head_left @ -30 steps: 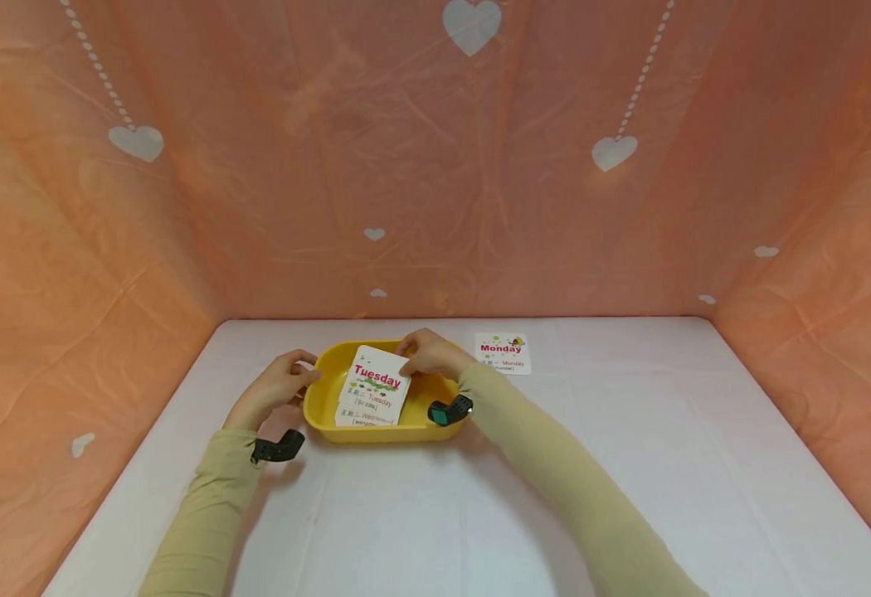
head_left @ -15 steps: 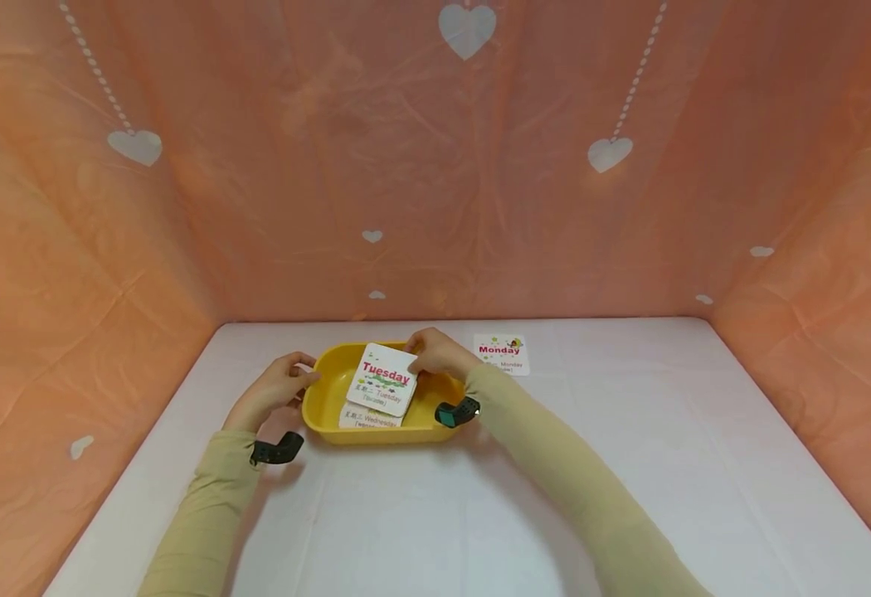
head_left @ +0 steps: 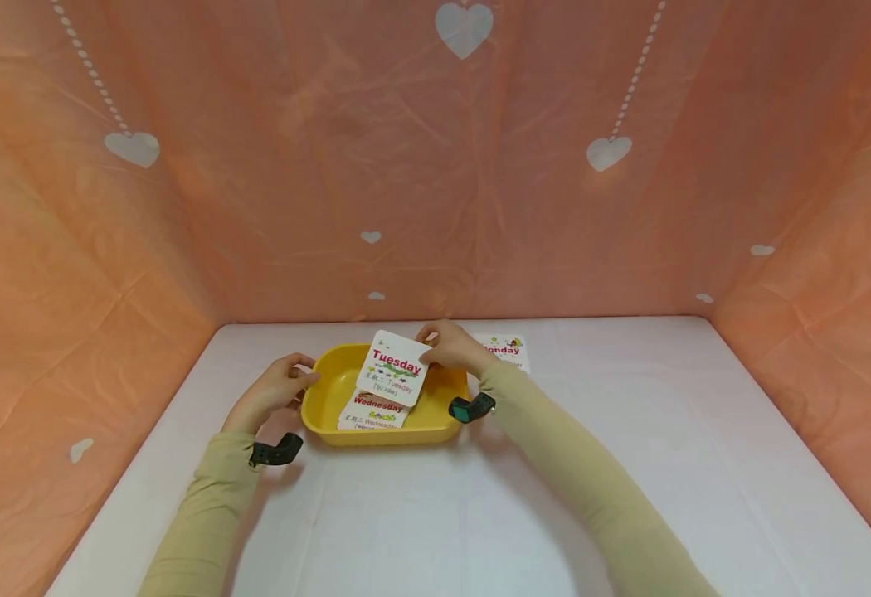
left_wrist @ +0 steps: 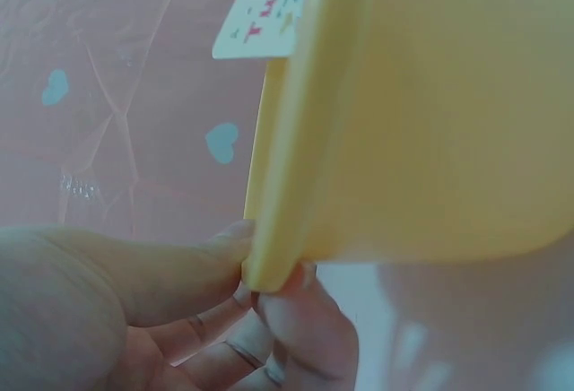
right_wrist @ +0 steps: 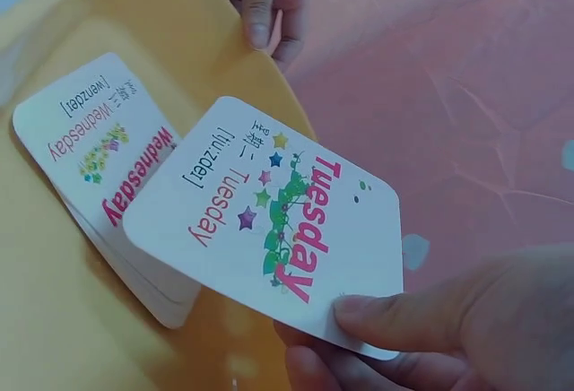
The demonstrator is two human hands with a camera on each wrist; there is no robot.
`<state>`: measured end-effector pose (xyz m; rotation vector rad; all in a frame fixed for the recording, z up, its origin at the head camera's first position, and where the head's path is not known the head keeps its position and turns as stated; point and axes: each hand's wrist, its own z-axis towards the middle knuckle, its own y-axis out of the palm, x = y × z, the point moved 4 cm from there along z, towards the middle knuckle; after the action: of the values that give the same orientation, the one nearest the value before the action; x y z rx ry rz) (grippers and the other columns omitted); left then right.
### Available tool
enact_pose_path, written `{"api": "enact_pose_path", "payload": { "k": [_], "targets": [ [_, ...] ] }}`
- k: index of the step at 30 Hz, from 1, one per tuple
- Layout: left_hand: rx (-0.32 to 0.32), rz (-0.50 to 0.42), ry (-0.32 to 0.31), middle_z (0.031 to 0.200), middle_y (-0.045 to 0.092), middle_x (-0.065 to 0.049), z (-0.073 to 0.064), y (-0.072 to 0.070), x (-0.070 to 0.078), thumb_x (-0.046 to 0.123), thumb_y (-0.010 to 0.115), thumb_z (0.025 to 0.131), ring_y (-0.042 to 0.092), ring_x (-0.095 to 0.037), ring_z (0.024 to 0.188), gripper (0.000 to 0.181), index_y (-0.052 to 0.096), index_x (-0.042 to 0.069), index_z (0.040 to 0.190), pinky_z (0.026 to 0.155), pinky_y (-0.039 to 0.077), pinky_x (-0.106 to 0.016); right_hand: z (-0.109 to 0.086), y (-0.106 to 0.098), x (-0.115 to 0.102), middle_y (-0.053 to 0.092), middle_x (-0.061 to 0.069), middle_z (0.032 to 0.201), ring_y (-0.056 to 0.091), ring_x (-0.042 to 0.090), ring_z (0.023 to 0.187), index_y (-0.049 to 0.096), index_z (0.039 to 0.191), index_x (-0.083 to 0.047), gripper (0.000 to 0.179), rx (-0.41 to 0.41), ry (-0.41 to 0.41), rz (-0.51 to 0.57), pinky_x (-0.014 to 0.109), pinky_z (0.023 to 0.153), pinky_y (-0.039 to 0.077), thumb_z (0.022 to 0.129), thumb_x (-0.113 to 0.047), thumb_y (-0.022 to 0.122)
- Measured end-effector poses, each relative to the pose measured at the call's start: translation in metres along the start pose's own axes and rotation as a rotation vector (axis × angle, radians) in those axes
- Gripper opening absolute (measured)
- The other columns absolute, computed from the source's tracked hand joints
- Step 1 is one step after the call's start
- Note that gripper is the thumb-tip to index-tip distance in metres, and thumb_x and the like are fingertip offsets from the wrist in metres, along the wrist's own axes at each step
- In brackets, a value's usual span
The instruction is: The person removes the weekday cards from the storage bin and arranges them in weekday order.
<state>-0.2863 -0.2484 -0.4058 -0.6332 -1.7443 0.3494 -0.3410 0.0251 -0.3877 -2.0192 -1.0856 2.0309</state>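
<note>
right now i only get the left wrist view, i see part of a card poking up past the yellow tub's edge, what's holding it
Observer: The right hand is pinching the Tuesday card near one corner.
Operator: ok, anything inside the tub
Observer: Yes, the right wrist view shows a Wednesday card in there, printed side up.
Operator: and anything outside it
Observer: The head view shows a Monday card, partly hidden, on the white table beyond the right hand.
</note>
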Motion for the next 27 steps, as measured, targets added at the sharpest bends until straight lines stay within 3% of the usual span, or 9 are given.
{"api": "enact_pose_path", "payload": {
  "k": [4, 7, 14, 21, 27],
  "targets": [
    [0.002, -0.004, 0.005, 0.095, 0.058, -0.018, 0.000, 0.000, 0.000, 0.015, 0.051, 0.100, 0.057, -0.023, 0.074, 0.037, 0.041, -0.005, 0.129, 0.063, 0.053, -0.031, -0.004, -0.007, -0.001, 0.062, 0.014, 0.088, 0.065, 0.034, 0.080, 0.059, 0.111, 0.004, 0.029, -0.018, 0.019, 0.059, 0.036, 0.072, 0.055, 0.083, 0.003, 0.067],
    [0.004, -0.002, 0.011, 0.094, 0.059, -0.017, 0.000, 0.000, -0.001, 0.015, 0.051, 0.100, 0.057, -0.022, 0.073, 0.036, 0.041, -0.005, 0.128, 0.063, 0.052, -0.031, -0.005, -0.014, 0.001, 0.063, 0.013, 0.088, 0.066, 0.033, 0.079, 0.057, 0.113, 0.003, 0.030, -0.022, 0.036, 0.083, 0.035, 0.071, 0.055, 0.085, 0.002, 0.066],
    [0.007, 0.000, 0.010, 0.092, 0.058, -0.016, 0.001, 0.001, -0.002, 0.014, 0.052, 0.100, 0.055, -0.022, 0.071, 0.036, 0.041, -0.005, 0.128, 0.061, 0.052, -0.031, -0.011, -0.033, 0.001, 0.065, 0.016, 0.096, 0.064, 0.023, 0.077, 0.057, 0.116, 0.001, 0.030, -0.012, 0.043, 0.113, 0.032, 0.071, 0.055, 0.087, 0.002, 0.065],
    [0.003, -0.002, 0.018, 0.092, 0.058, -0.017, 0.001, 0.001, -0.001, 0.014, 0.051, 0.100, 0.055, -0.022, 0.071, 0.036, 0.041, -0.006, 0.128, 0.061, 0.052, -0.031, -0.022, -0.056, 0.002, 0.060, 0.019, 0.116, 0.063, 0.023, 0.083, 0.056, 0.120, -0.001, 0.032, 0.020, 0.017, 0.099, 0.044, 0.082, 0.052, 0.089, 0.001, 0.064],
    [0.004, -0.002, 0.018, 0.093, 0.058, -0.017, 0.000, 0.000, 0.000, 0.013, 0.050, 0.100, 0.055, -0.022, 0.071, 0.035, 0.041, -0.006, 0.128, 0.061, 0.052, -0.031, -0.029, -0.076, 0.009, 0.058, 0.022, 0.120, 0.062, 0.024, 0.082, 0.055, 0.123, 0.000, 0.034, 0.060, -0.004, 0.111, 0.049, 0.086, 0.049, 0.090, 0.001, 0.062]
  ]
}}
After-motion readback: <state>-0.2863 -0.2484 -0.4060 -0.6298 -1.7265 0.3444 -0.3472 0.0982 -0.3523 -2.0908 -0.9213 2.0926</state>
